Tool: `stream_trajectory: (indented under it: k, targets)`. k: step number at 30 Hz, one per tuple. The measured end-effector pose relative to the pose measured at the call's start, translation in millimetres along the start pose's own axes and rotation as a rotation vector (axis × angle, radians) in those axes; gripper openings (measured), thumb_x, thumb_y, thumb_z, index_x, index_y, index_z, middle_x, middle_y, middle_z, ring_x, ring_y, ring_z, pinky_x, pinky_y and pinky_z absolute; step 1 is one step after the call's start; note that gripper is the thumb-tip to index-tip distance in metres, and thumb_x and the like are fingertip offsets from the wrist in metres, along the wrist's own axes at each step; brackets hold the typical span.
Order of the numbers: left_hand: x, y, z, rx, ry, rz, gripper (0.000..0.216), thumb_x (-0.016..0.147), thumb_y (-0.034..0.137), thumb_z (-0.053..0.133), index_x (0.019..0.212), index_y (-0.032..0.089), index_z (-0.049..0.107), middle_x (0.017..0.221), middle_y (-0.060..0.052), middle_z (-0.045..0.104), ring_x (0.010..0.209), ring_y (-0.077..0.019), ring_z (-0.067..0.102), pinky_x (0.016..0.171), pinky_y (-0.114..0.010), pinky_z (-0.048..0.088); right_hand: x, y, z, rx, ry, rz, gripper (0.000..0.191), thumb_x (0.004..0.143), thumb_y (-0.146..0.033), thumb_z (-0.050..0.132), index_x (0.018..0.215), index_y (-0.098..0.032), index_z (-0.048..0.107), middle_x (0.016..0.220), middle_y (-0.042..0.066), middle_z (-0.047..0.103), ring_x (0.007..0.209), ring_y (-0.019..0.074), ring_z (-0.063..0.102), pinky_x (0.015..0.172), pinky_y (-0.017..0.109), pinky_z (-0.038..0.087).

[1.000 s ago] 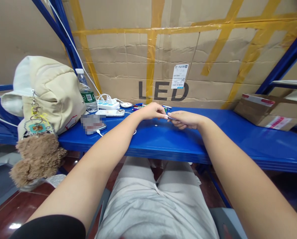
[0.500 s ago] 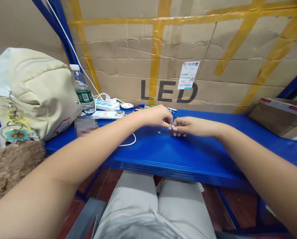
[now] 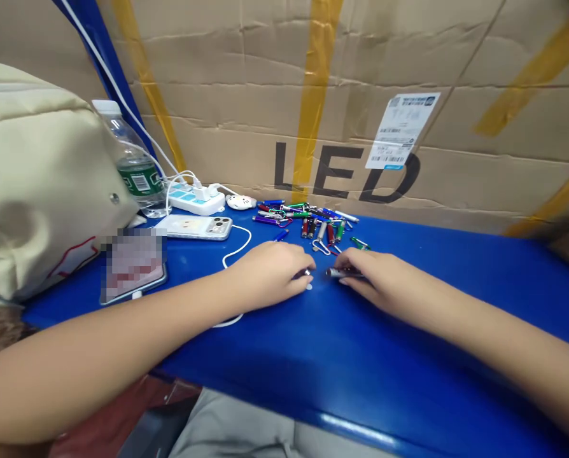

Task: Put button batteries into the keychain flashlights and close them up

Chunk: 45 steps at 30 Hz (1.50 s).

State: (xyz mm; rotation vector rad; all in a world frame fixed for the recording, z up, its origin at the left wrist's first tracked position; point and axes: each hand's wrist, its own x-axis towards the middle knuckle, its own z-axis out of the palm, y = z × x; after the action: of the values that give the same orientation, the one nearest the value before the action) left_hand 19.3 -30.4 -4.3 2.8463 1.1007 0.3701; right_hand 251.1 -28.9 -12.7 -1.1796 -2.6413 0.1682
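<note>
My left hand [image 3: 279, 273] rests low over the blue table, fingers closed around a small dark piece with a silvery end, mostly hidden by the fingers. Just under its fingertips lies a small whitish disc [image 3: 309, 287]. Across a short gap, my right hand [image 3: 375, 273] pinches a dark mini flashlight [image 3: 337, 273], its silvery end pointing left. Behind both hands is a loose pile of colourful metal mini flashlights [image 3: 308, 219], several with carabiner clips.
Left of the pile stand a power strip [image 3: 196, 200], a white phone [image 3: 196, 227] and a water bottle [image 3: 139, 168]. A second phone [image 3: 134, 267] lies nearer, beside a cream bag [image 3: 41, 172]. White cables cross the table [image 3: 284, 369]. A large cardboard box [image 3: 237, 114] rises behind.
My hands were together on a small object; now they are apart, each with a piece. The view has tilted down and come closer, bringing the pile fully into sight.
</note>
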Motion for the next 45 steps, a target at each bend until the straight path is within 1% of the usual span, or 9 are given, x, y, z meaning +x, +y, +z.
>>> stream_trajectory:
  k: [5, 8, 11, 15, 22, 26, 30, 37, 45]
  targets:
    - [-0.6, -3.5, 1.1, -0.017, -0.120, -0.085, 0.025, 0.094, 0.032, 0.049, 0.104, 0.020, 0.068, 0.098, -0.005, 0.070, 0.094, -0.0210, 0.064, 0.089, -0.035, 0.047, -12.9, 14.6, 12.9, -0.291, 0.176, -0.141, 0.019, 0.095, -0.016, 0.046, 0.100, -0.020, 0.064, 0.094, 0.010, 0.068, 0.086, 0.0234, 0.059, 0.073, 0.036, 0.044]
    - [-1.2, -4.0, 2.6, -0.049, -0.123, -0.070, 0.025, 0.095, 0.029, 0.048, 0.106, 0.022, 0.068, 0.098, -0.005, 0.069, 0.094, -0.0196, 0.064, 0.089, -0.034, 0.046, -14.1, 13.1, 7.0, -0.418, 0.236, -0.162, 0.024, 0.096, -0.014, 0.043, 0.100, -0.022, 0.066, 0.097, 0.010, 0.068, 0.085, 0.0238, 0.057, 0.071, 0.036, 0.041]
    - [-2.5, -3.8, 3.8, -0.073, -0.142, -0.074, 0.028, 0.097, 0.030, 0.044, 0.108, 0.025, 0.069, 0.093, -0.004, 0.069, 0.087, -0.0175, 0.064, 0.081, -0.031, 0.048, -12.1, 12.3, -1.4, -0.453, 0.299, -0.161, 0.026, 0.097, -0.017, 0.042, 0.095, -0.024, 0.067, 0.098, 0.009, 0.068, 0.088, 0.0252, 0.056, 0.069, 0.037, 0.038]
    - [-2.7, -6.3, 4.4, -0.094, -0.112, -0.079, 0.029, 0.097, 0.032, 0.043, 0.112, 0.026, 0.067, 0.091, -0.004, 0.069, 0.083, -0.0168, 0.063, 0.077, -0.030, 0.049, -12.0, 17.0, -6.8, -0.380, 0.299, -0.113, 0.026, 0.097, -0.019, 0.042, 0.094, -0.026, 0.067, 0.096, 0.008, 0.068, 0.087, 0.0254, 0.057, 0.067, 0.038, 0.038]
    - [0.6, -16.3, 2.7, -0.092, -0.088, -0.140, 0.028, 0.096, 0.033, 0.044, 0.111, 0.026, 0.067, 0.097, -0.005, 0.070, 0.088, -0.0176, 0.064, 0.080, -0.031, 0.050, -14.2, 26.8, -3.3, -0.230, 0.410, 0.035, 0.023, 0.093, -0.015, 0.046, 0.102, -0.023, 0.065, 0.107, 0.011, 0.067, 0.093, 0.0281, 0.058, 0.071, 0.039, 0.042]
    - [1.0, -19.4, 3.0, -0.059, -0.069, -0.146, 0.032, 0.097, 0.035, 0.042, 0.113, 0.027, 0.068, 0.101, -0.005, 0.070, 0.093, -0.0182, 0.064, 0.088, -0.033, 0.048, -13.6, 29.1, -3.5, -0.168, 0.378, 0.061, 0.020, 0.092, -0.013, 0.044, 0.099, -0.020, 0.061, 0.096, 0.012, 0.066, 0.084, 0.0252, 0.058, 0.070, 0.038, 0.044]
    - [0.5, -18.8, 0.6, -0.039, -0.062, -0.155, 0.032, 0.096, 0.037, 0.043, 0.112, 0.028, 0.069, 0.098, -0.004, 0.071, 0.093, -0.0184, 0.063, 0.086, -0.032, 0.048, -13.6, 29.2, -2.4, -0.029, 0.347, 0.104, 0.014, 0.092, -0.013, 0.043, 0.091, -0.019, 0.056, 0.086, 0.010, 0.063, 0.077, 0.0228, 0.055, 0.067, 0.036, 0.044]
    - [1.3, -21.2, -3.7, -0.041, -0.100, -0.144, 0.027, 0.095, 0.033, 0.047, 0.107, 0.029, 0.070, 0.096, -0.003, 0.071, 0.090, -0.0180, 0.063, 0.086, -0.032, 0.046, -11.9, 22.0, -0.3, 0.249, 0.330, -0.026, 0.018, 0.095, -0.019, 0.045, 0.109, -0.023, 0.056, 0.105, 0.010, 0.061, 0.096, 0.0223, 0.058, 0.080, 0.039, 0.051]
    - [-0.7, -21.5, 0.5, -0.066, -0.079, -0.123, 0.026, 0.094, 0.033, 0.047, 0.107, 0.029, 0.069, 0.095, -0.002, 0.070, 0.087, -0.0174, 0.064, 0.086, -0.031, 0.046, -11.4, 17.0, 1.6, 0.349, 0.301, -0.054, 0.029, 0.094, -0.015, 0.045, 0.115, -0.027, 0.061, 0.099, 0.008, 0.067, 0.091, 0.0209, 0.065, 0.075, 0.035, 0.055]
